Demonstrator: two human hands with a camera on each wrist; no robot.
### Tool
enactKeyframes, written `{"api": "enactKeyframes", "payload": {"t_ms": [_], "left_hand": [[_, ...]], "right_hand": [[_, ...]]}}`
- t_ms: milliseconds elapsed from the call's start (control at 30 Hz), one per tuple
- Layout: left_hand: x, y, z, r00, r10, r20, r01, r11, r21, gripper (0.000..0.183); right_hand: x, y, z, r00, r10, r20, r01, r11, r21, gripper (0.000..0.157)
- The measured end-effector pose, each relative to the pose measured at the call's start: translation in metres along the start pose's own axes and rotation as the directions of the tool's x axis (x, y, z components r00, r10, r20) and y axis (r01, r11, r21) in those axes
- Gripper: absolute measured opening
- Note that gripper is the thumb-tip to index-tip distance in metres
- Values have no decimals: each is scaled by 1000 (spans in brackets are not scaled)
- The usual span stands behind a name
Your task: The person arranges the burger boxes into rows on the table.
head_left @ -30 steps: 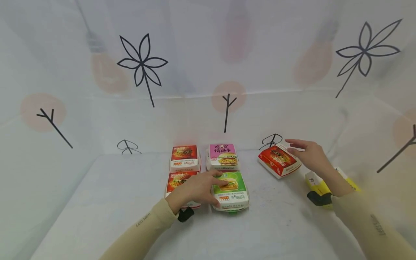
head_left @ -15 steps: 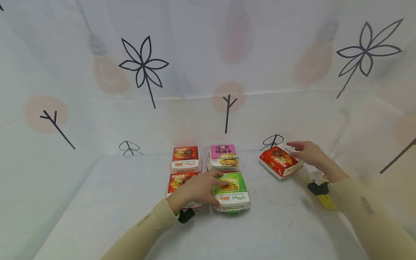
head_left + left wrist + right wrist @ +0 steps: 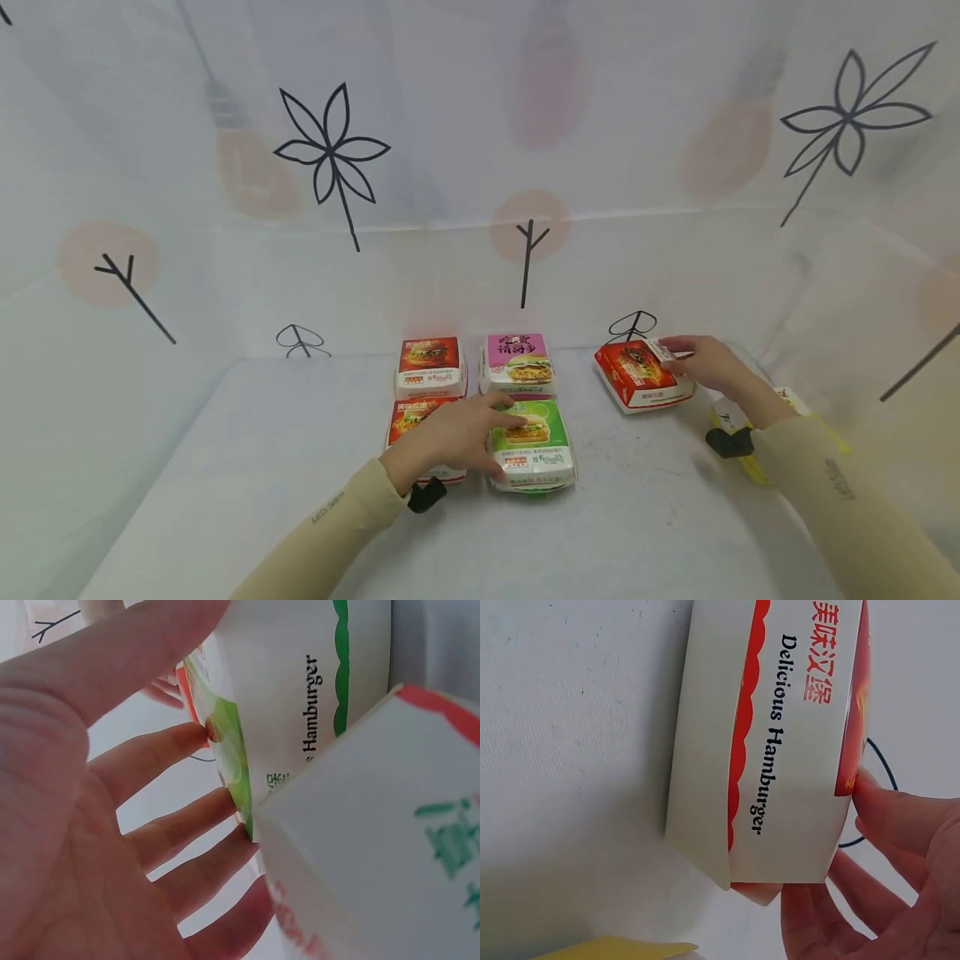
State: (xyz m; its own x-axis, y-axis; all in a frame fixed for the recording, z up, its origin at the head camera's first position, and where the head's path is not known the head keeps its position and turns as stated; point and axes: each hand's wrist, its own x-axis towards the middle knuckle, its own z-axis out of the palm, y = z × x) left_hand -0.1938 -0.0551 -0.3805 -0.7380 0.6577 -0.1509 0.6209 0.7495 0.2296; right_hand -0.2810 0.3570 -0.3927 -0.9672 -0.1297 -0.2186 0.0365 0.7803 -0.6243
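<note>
My left hand (image 3: 453, 433) rests its extended fingers on the top of a green-and-white hamburger box (image 3: 542, 454), with the thumb along the box's near left side. In the left wrist view those fingers lie against the green face of that box (image 3: 300, 682). Over to the right, my right hand (image 3: 712, 365) grips a red-and-white hamburger box (image 3: 636, 371) by its right end. The right wrist view has the thumb on the top edge of this box (image 3: 780, 750) and the other fingers round its end. It sits turned at an angle, apart from the other boxes.
Two red hamburger boxes (image 3: 431, 360) stand one behind the other to the left of the green one. A pink box (image 3: 517, 367) is right behind the green box. A yellow box (image 3: 753, 468) lies under my right forearm, near the printed cloth wall (image 3: 885, 292).
My right hand has come down onto the red box's right end, and the box has turned slightly. My left hand stays on the green box.
</note>
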Motion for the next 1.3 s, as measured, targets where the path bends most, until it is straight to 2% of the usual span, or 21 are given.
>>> {"api": "enactKeyframes", "payload": {"t_ms": [267,467,633,767,833,1000,1100,1233,1300], "left_hand": [[3,-4,-8,1000,20,-5,-20,1000,6,83],[19,-6,-26,1000,15,-17,-16,999,-52,80],[45,-7,-41,999,35,-35,-41,982,-182,69],[69,-7,-47,997,61,-51,-74,950,-304,59],[81,-5,-49,997,67,-49,-80,940,-333,57],[111,2,-48,996,79,-43,-90,924,-373,57],[127,4,-45,997,69,-36,-78,901,-427,56],[141,8,-41,999,40,-15,-43,876,-480,55],[146,11,-39,999,32,-9,-33,873,-486,53]], "right_hand": [[0,-2,4,1000,23,0,-23,999,22,67],[-3,-6,7,1000,12,-6,-12,998,56,65],[0,-6,12,1000,-12,-17,13,997,76,62],[3,-8,17,999,-16,-30,19,996,81,61],[4,-11,19,999,-14,-33,17,996,88,61],[8,-14,23,999,0,-39,3,996,91,61],[9,-15,24,999,-2,-47,6,997,82,61],[9,-17,27,998,-15,-56,19,997,77,59],[9,-18,28,998,-20,-64,25,996,81,58]]}}
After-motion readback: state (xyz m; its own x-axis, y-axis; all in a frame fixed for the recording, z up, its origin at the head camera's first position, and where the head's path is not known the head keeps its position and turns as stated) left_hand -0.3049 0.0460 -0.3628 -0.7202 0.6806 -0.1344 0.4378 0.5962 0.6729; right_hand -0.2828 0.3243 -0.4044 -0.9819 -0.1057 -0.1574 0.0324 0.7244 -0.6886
